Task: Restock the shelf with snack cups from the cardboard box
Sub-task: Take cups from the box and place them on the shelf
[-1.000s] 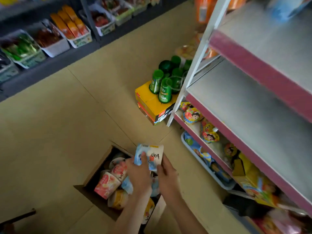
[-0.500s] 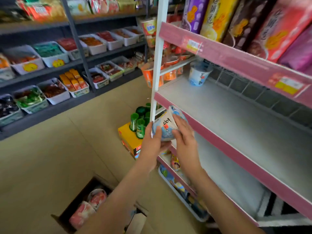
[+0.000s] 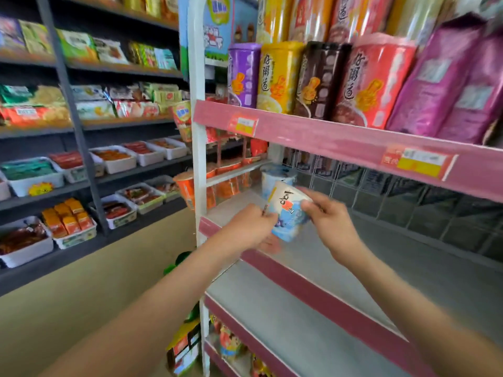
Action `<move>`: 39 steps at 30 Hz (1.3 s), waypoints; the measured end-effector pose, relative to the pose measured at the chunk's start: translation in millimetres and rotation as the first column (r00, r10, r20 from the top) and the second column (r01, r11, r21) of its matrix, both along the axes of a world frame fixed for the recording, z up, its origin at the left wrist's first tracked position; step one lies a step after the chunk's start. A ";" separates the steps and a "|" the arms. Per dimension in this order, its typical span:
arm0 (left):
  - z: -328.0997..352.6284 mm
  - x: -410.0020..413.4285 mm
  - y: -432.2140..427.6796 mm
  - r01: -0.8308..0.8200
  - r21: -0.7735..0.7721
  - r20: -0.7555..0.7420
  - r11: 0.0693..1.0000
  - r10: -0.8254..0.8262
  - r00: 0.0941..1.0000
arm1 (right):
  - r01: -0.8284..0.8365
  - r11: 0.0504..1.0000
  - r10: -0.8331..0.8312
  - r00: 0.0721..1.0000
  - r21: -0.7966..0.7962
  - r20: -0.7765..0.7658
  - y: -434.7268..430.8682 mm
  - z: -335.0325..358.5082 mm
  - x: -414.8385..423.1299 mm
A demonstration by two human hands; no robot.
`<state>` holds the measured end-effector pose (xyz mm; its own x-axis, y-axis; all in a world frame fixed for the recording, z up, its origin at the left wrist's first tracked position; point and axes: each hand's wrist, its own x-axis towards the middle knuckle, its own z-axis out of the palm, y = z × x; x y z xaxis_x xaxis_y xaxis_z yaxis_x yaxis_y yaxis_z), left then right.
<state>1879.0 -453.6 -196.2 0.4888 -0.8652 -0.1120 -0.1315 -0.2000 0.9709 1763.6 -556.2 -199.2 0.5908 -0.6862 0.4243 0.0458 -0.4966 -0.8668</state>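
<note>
A blue-and-white snack cup (image 3: 288,216) is tilted in the air just over the front left of the grey shelf (image 3: 408,257) with the pink edge. My left hand (image 3: 249,227) grips its lower left side and my right hand (image 3: 330,220) grips its rim on the right. A second blue-and-white cup (image 3: 277,174) stands upright at the back left corner of that shelf, right behind the held one. The cardboard box is out of view.
The white upright post (image 3: 197,148) of the shelf unit stands just left of my hands. The pink-edged shelf above (image 3: 326,137) carries tall snack packs. Orange cups (image 3: 187,190) sit on the neighbouring rack. A dark shelving unit with white trays (image 3: 114,159) lines the aisle at left.
Both hands have lifted the cup from the box on the floor up to shelf height and moved it in over the shelf's front edge. The view has risen from floor to shelves.
</note>
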 end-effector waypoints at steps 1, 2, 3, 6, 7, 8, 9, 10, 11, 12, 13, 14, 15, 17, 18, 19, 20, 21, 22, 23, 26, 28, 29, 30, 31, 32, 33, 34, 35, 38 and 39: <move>-0.8 3.1 -12.0 0.050 0.006 0.021 0.999 -0.050 0.999 | 0.005 0.999 -0.006 1.000 -0.051 -0.013 -11.7 0.1 2.5; -1.6 5.8 -22.6 0.095 0.019 0.035 0.995 -0.096 0.995 | 0.011 0.995 -0.015 0.999 -0.099 -0.034 -22.0 0.0 4.8; -4.4 8.8 -33.5 0.138 0.033 0.048 0.990 -0.139 0.989 | 0.020 0.989 -0.030 0.997 -0.147 -0.067 -30.8 -0.7 7.0; -21.8 20.1 -61.8 0.249 0.068 0.144 0.966 -0.256 0.956 | 0.033 0.969 -0.067 0.989 -0.247 -0.134 -51.1 -13.4 12.7; -27.1 25.6 -69.8 0.264 0.092 0.211 0.960 -0.278 0.937 | 0.022 0.965 -0.062 0.987 -0.261 -0.148 -54.9 -18.4 13.5; -30.0 31.4 -76.4 0.270 0.119 0.283 0.955 -0.293 0.913 | 0.004 0.962 -0.049 0.986 -0.273 -0.158 -57.8 -22.5 13.8; -30.7 36.7 -81.4 0.264 0.152 0.348 0.952 -0.302 0.888 | -0.025 0.960 -0.024 0.985 -0.279 -0.171 -60.4 -24.7 12.7; -29.6 43.7 -86.8 0.239 0.184 0.403 0.953 -0.295 0.866 | -0.067 0.962 0.015 0.981 -0.266 -0.191 -63.9 -25.2 10.8; -27.1 50.5 -91.3 0.193 0.212 0.457 0.958 -0.272 0.847 | -0.113 0.966 0.060 0.973 -0.231 -0.223 -67.5 -23.1 7.5; -25.0 59.8 -96.2 0.129 0.232 0.522 0.964 -0.236 0.820 | -0.166 0.970 0.117 0.959 -0.178 -0.260 -68.7 -17.7 3.9; -22.6 68.7 -100.3 0.064 0.232 0.585 0.971 -0.192 0.788 | -0.201 0.973 0.159 0.943 -0.117 -0.292 -70.5 -10.0 0.5; -20.8 78.2 -106.0 0.007 0.201 0.628 0.979 -0.135 0.766 | -0.208 0.976 0.179 0.937 -0.068 -0.301 -73.1 -0.8 -0.9; -18.6 85.4 -110.9 -0.038 0.156 0.629 0.987 -0.070 0.774 | -0.174 0.984 0.152 0.942 -0.046 -0.299 -79.0 8.5 0.3; -14.3 95.4 -122.4 -0.132 0.066 0.560 0.989 0.073 0.826 | -0.040 0.998 0.022 0.956 -0.057 -0.292 -95.1 27.9 8.7; -11.2 98.2 -127.8 -0.172 0.039 0.498 0.984 0.130 0.857 | 0.009 0.998 -0.026 0.954 -0.057 -0.300 -103.5 35.3 16.0; -9.4 99.2 -132.8 -0.194 0.029 0.403 0.981 0.166 0.900 | 0.027 0.999 -0.039 0.945 -0.041 -0.326 -112.4 39.8 24.9; -7.2 99.4 -137.3 -0.197 0.031 0.300 0.980 0.179 0.937 | 0.029 1.000 -0.028 0.936 -0.004 -0.350 -121.9 41.9 35.2; -5.2 99.8 -141.7 -0.193 0.037 0.210 0.981 0.181 0.961 | 0.025 0.998 -0.002 0.934 0.058 -0.359 -132.0 41.3 45.7; -3.5 100.6 -145.9 -0.188 0.036 0.143 0.982 0.181 0.973 | 0.020 0.991 0.025 0.939 0.130 -0.342 -139.3 40.3 57.0; -1.8 102.0 -150.3 -0.185 0.028 0.099 0.982 0.181 0.979 | 0.016 0.979 0.050 0.948 0.205 -0.313 -144.5 39.5 68.0; 0.8 105.7 -163.1 -0.152 -0.011 0.067 0.988 0.152 0.986 | 0.002 0.932 0.105 0.956 0.361 -0.275 -149.3 36.5 97.3; 1.8 107.8 -170.0 -0.157 -0.033 0.106 0.987 0.159 0.982 | -0.045 0.920 0.173 0.939 0.390 -0.298 -152.0 35.6 110.2; 1.6 108.3 -172.7 -0.162 -0.048 0.133 0.986 0.167 0.977 | -0.051 0.914 0.190 0.931 0.403 -0.313 -156.2 35.7 114.4; 1.1 108.8 -174.3 -0.174 -0.063 0.156 0.983 0.182 0.971 | -0.024 0.912 0.176 0.925 0.410 -0.337 -159.6 36.3 116.5; -0.4 111.1 -177.1 -0.187 -0.074 0.162 0.980 0.197 0.967 | 0.012 0.913 0.147 0.924 0.409 -0.354 -164.5 36.7 117.1; -2.0 114.7 -180.0 -0.196 -0.081 0.152 0.977 0.206 0.967 | 0.038 0.913 0.125 0.921 0.405 -0.368 -168.2 37.1 116.3; -3.6 118.3 -182.3 -0.195 -0.088 0.132 0.977 0.206 0.970 | 0.058 0.914 0.109 0.918 0.402 -0.381 -171.2 37.7 114.4; -3.8 121.6 -183.6 -0.191 -0.097 0.094 0.977 0.200 0.975 | 0.075 0.916 0.097 0.912 0.395 -0.399 -172.8 37.9 111.3; -3.1 123.6 -182.6 -0.183 -0.110 0.038 0.977 0.188 0.982 | 0.096 0.917 0.082 0.904 0.388 -0.419 -174.0 36.2 107.9; 0.0 131.7 -188.8 -0.164 -0.149 -0.132 0.975 0.145 0.981 | 0.147 0.903 0.058 0.890 0.404 -0.452 -173.3 25.2 105.6; 1.5 132.5 -189.4 -0.184 -0.140 -0.150 0.973 0.163 0.975 | 0.162 0.903 0.046 0.885 0.398 -0.464 -171.1 21.4 107.4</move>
<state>2011.6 -643.0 -194.7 0.6225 -0.7802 -0.0619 0.0280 -0.0568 0.9980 1871.0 -727.2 -177.8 0.5973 -0.7736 -0.2114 -0.4186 -0.0759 -0.9050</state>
